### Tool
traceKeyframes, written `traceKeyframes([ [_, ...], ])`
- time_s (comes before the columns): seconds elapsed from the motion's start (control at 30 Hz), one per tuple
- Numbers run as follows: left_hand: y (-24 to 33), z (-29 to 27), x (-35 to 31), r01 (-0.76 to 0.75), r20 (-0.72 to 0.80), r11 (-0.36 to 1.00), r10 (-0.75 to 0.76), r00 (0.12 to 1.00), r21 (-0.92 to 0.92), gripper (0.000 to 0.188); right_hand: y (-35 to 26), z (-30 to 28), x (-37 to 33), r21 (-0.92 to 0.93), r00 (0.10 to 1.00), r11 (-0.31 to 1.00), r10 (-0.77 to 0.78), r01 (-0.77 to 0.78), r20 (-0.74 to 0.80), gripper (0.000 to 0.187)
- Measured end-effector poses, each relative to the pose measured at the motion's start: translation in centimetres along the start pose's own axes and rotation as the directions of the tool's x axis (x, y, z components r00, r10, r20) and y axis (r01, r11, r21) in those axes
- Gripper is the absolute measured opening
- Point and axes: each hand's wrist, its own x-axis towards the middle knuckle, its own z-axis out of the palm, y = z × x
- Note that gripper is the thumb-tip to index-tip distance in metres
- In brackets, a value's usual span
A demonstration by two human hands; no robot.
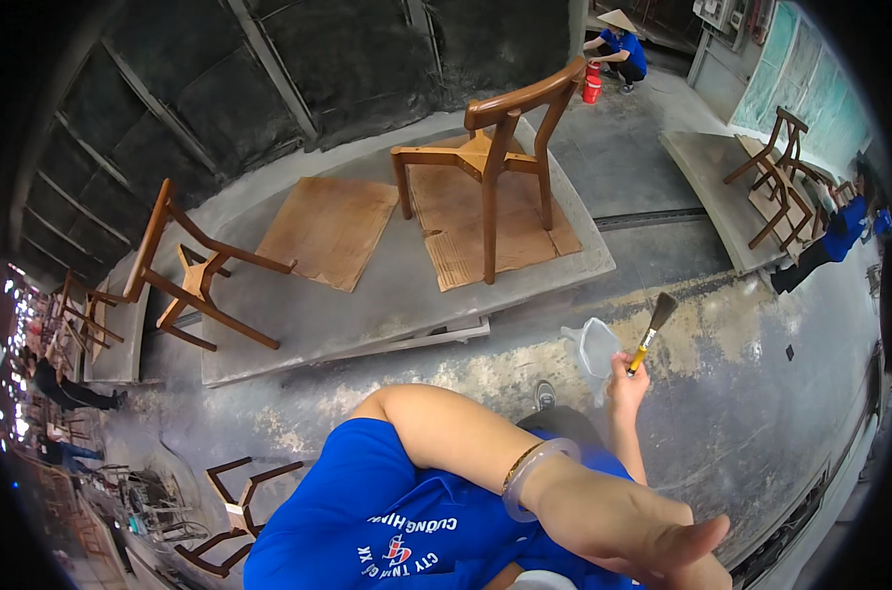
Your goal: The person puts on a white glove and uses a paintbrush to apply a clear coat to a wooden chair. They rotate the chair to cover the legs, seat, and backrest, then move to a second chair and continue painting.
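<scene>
Yellow-handled paintbrush [652,332] pinched upright in right hand [627,379]; left hand [662,536] spread, holding nothing.

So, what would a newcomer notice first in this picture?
Probably the wooden chair standing upright on cardboard sheets on the raised platform, top centre. Nearer, the right hand holds a paintbrush upright beside a clear plastic cup. The left hand crosses the lower edge.

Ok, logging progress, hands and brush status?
Right hand holds brush, bristles up. Left hand empty, near camera. Chair on platform, nothing between.
</scene>
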Motion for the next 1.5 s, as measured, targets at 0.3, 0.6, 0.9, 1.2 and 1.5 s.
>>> traceKeyframes([
  [0.3,5.3,-4.2,3.1,-0.096,-0.036,0.883,0.127,0.991,0.46,0.034,-1.8,3.6,7.5,-0.039,0.987,0.994,-0.1,0.105,0.125,0.015],
  [0.6,9.0,-5.3,6.8,-0.449,0.853,-0.726,0.414,0.318,0.52,0.037,-4.2,1.2,14.3,-0.09,0.938,0.935,-0.337,0.343,0.074,0.013],
  [0.9,9.6,-13.2,12.5,-0.839,0.907,-0.374,0.304,0.29,0.394,0.039,-8.1,-0.5,20.8,-0.084,0.953,0.957,-0.265,0.279,0.144,0.012],
  [1.2,15.5,-15.8,7.4,-0.026,0.835,-0.949,0.263,0.484,0.314,0.037,-15.4,1.9,23.4,0.13,0.94,0.977,-0.197,0.167,0.278,0.014],
  [1.5,20.6,-32.5,-7.7,0.654,-0.803,0.524,0.551,0.229,0.546,0.046,-15.3,6.8,21.5,-0.014,0.892,0.942,-0.314,0.337,0.325,0.014],
])
